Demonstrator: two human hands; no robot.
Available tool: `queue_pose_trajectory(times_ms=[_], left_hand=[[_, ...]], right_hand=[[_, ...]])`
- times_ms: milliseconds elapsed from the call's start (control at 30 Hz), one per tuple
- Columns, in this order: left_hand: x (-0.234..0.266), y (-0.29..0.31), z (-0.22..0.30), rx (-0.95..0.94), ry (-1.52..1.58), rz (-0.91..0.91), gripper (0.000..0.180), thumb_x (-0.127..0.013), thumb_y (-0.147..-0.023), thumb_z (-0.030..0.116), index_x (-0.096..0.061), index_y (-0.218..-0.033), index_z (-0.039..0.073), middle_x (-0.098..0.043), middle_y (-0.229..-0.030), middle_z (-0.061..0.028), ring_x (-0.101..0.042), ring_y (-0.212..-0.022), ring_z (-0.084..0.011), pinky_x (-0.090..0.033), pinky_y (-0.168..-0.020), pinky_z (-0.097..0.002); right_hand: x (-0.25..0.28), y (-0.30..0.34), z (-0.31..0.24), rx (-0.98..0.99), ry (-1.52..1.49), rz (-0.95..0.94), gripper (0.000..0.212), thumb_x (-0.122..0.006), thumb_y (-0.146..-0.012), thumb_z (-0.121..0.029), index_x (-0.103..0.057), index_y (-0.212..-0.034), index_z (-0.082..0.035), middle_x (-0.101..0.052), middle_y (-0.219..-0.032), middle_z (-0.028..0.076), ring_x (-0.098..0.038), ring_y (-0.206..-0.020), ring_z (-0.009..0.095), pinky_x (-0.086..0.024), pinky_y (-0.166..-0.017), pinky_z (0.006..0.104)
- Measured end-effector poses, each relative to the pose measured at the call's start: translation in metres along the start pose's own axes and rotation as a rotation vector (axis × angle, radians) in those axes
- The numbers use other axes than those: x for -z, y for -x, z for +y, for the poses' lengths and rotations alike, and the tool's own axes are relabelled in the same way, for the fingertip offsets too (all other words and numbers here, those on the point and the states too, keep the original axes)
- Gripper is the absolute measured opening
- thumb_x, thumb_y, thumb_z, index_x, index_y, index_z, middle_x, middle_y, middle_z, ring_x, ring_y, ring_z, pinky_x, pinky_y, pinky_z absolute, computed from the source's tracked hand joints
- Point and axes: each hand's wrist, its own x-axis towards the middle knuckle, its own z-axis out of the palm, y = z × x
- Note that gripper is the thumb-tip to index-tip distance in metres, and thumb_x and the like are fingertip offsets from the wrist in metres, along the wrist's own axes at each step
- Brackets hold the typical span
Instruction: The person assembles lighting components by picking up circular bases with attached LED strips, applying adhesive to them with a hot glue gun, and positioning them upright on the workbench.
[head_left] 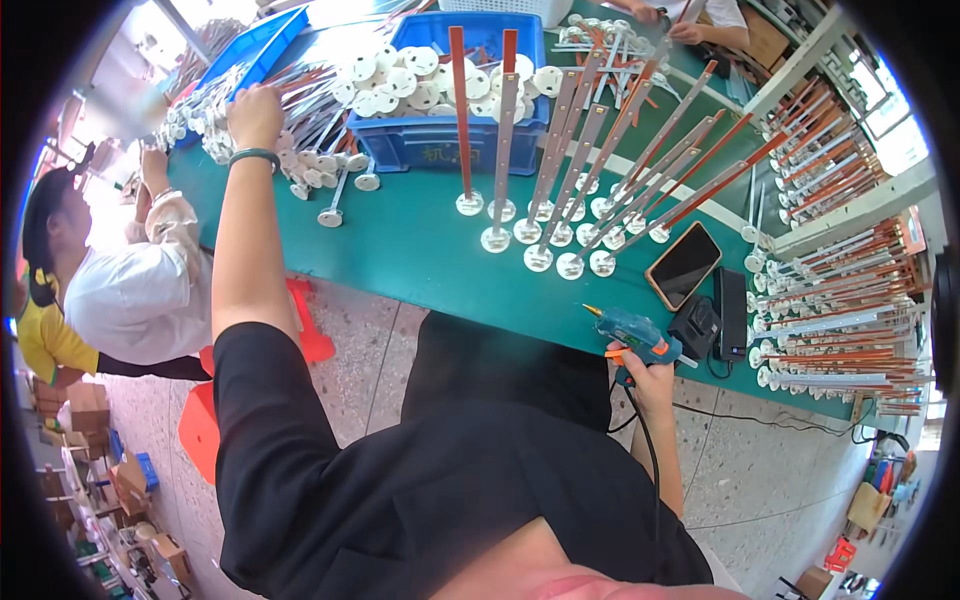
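My right hand grips a hot glue gun by its handle at the front edge of the table. The gun has a teal translucent body, an orange trigger and a yellowish nozzle pointing to the far left. My left arm stretches far forward. My left hand lies over a heap of metal strips with white round bases, next to a blue tray. Its fingers look curled, and what they hold is hidden. Several strips on white disc bases stand on the green table, middle right.
A blue bin holds many white discs. A phone, a black charger block and cables lie right of the gun. Strip assemblies crowd the right side. A co-worker sits left; another's hands work across the table.
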Motion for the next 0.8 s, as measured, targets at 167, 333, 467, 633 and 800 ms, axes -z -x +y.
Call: queue_pose_trajectory(times_ms=[167,333,467,633,800], left_hand=[[0.054,0.055,-0.041,0.105,0.037,0.301,0.025,-0.053,-0.094,0.031,-0.073,-0.090,0.015,-0.068,-0.093,-0.0084,-0.066,-0.092,-0.0307,-0.053,-0.078,-0.0433],[0.098,0.160,-0.054,0.309,0.951,0.208,0.034,-0.047,-0.103,0.027,-0.070,-0.114,0.005,-0.065,-0.089,-0.0064,-0.057,-0.078,-0.0152,-0.043,-0.070,-0.0303],[0.160,0.229,0.035,0.269,1.492,-0.014,0.035,-0.045,-0.105,0.026,-0.071,-0.108,0.002,-0.059,-0.092,-0.0011,-0.046,-0.073,-0.0081,-0.035,-0.066,-0.0218],[0.197,0.238,0.173,-0.155,1.833,-0.404,0.021,-0.050,-0.099,0.004,-0.069,-0.106,-0.001,-0.060,-0.089,-0.0031,-0.054,-0.071,-0.0077,-0.044,-0.061,-0.0211],[0.185,0.228,0.238,-0.522,1.678,-0.193,0.017,-0.063,-0.088,0.003,-0.070,-0.103,0.002,-0.066,-0.090,-0.0129,-0.065,-0.082,-0.0289,-0.051,-0.073,-0.0336]], right_hand=[[0.001,0.003,0.001,-0.028,-0.047,-0.015,0.033,-0.065,-0.086,0.001,-0.057,-0.117,0.004,-0.069,-0.097,0.013,-0.066,-0.084,0.017,-0.054,-0.072,0.0276],[0.003,0.007,0.001,-0.022,-0.059,-0.004,0.033,-0.065,-0.085,0.001,-0.057,-0.117,0.004,-0.070,-0.098,0.014,-0.066,-0.082,0.016,-0.053,-0.071,0.0271],[0.005,0.007,0.003,-0.051,-0.052,0.005,0.035,-0.064,-0.086,-0.001,-0.057,-0.119,0.002,-0.070,-0.098,0.013,-0.065,-0.078,0.014,-0.051,-0.067,0.0241],[0.010,-0.002,0.004,-0.044,-0.069,-0.050,0.032,-0.064,-0.087,-0.003,-0.059,-0.118,0.002,-0.070,-0.098,0.014,-0.066,-0.085,0.017,-0.053,-0.069,0.0269],[-0.001,-0.002,-0.011,-0.148,0.100,-0.078,0.029,-0.070,-0.086,-0.007,-0.061,-0.113,-0.001,-0.071,-0.098,0.007,-0.064,-0.079,0.011,-0.051,-0.070,0.0251]])
